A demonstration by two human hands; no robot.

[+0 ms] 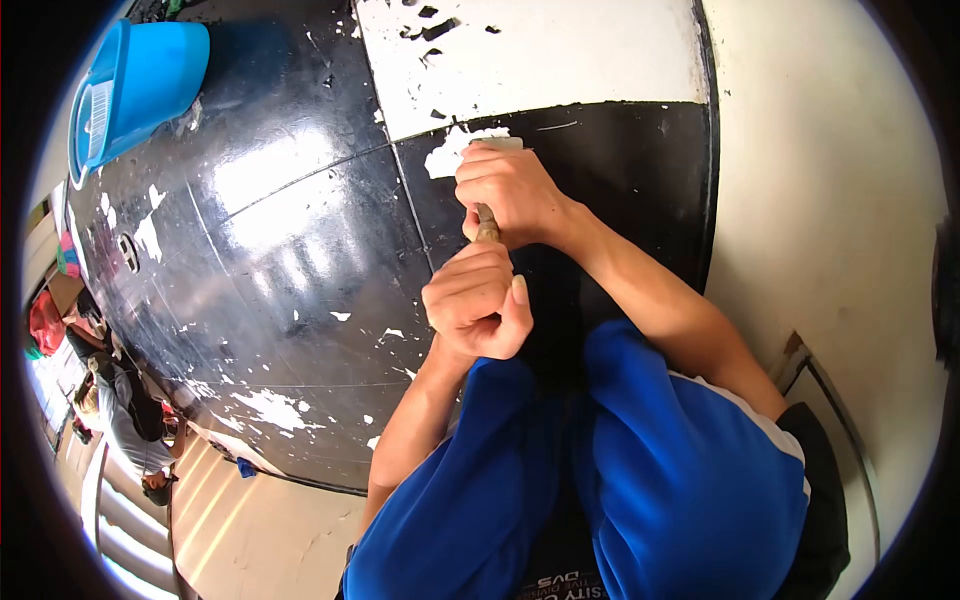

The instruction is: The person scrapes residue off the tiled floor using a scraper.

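Both of my hands are closed on one scraper-like tool (487, 222) with a worn handle. My left hand (478, 300) wraps the handle's lower end, its thumb along the side. Farther forward, my right hand (512, 190) grips the tool near its pale, flat head (497, 144). That head lies against the black surface (620, 160), beside a patch of exposed white (445, 158) with ragged edges. Just beyond is a large white area (540, 50) with dark flakes (438, 30) on it. My right hand partly hides the tool's head.
A blue bucket (155, 75) stands on the black surface at the upper left. A pale wall or floor area (820, 200) lies to the right. At the far left is another person (125, 415) in a grey top, near a red item (46, 323).
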